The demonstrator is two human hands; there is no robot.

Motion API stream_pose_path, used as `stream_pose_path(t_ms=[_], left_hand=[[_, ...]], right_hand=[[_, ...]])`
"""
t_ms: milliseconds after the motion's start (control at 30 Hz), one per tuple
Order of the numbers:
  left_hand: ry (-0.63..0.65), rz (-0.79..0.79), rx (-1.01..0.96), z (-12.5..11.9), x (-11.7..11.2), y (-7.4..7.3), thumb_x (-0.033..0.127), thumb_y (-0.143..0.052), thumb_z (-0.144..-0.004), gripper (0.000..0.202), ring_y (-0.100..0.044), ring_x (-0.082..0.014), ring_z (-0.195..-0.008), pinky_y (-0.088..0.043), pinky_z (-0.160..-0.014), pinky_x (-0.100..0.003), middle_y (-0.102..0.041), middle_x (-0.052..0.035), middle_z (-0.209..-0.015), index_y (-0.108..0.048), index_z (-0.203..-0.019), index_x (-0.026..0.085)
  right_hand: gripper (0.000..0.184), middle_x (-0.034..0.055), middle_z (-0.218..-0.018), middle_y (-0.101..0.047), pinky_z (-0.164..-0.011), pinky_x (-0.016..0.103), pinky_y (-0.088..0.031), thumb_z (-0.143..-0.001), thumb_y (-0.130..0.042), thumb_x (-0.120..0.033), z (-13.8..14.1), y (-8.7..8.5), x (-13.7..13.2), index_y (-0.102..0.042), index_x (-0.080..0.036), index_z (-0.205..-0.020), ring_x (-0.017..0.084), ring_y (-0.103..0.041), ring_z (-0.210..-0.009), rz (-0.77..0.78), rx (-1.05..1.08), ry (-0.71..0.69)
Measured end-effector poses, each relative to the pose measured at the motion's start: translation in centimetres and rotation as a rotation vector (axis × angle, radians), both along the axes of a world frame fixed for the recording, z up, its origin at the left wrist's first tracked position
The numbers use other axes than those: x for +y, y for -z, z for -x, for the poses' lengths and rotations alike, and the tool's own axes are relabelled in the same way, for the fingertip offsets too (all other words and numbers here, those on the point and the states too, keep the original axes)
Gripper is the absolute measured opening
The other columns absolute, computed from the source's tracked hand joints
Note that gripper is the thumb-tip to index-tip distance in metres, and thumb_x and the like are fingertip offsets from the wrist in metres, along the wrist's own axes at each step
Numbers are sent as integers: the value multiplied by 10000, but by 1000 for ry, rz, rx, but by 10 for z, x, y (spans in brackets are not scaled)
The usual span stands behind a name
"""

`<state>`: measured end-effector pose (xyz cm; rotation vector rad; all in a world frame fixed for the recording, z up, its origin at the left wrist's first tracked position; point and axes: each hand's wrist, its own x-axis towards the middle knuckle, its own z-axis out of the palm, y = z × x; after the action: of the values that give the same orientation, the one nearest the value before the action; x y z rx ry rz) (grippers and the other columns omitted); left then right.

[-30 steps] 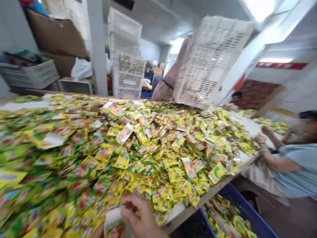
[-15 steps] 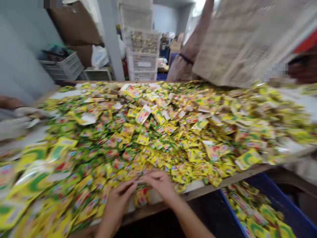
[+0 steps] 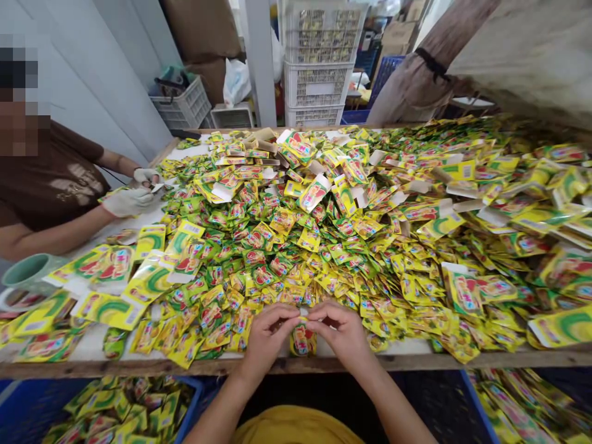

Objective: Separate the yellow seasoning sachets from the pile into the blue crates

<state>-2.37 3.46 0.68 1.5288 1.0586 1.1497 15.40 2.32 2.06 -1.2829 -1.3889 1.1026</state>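
The left hand (image 3: 272, 333) and right hand (image 3: 340, 333) meet at the fingertips just above a sachet (image 3: 302, 341), near the front edge of the wooden surface (image 3: 296, 365). A heap of yellow-green sachets (image 3: 296, 246) covers the surface. At the far left, a co-worker's gloved hands (image 3: 132, 200) work at the heap. Blue crates (image 3: 197, 394) sit below, holding more sachets.

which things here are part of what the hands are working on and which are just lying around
Part of the work:
left hand
right hand
sachet held between them
heap of sachets

Just lying around:
green mug
stacked white crates
plastic bag
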Motion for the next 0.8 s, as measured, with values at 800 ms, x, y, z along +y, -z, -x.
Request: stream_pose_path(t_ms=[800], left_hand=[[32,282,139,56,-21,-24,325,-606,-838,248,-652,-214,-936,-509,-848,-292,-713,-86,-1030,-714,-1032,215]], right_hand=[[167,78,-901,-647,-754,342,-474,-840,-622,-276,14,11,48,-697,-200,-968,223,-584,-860,-173,-556,-13]])
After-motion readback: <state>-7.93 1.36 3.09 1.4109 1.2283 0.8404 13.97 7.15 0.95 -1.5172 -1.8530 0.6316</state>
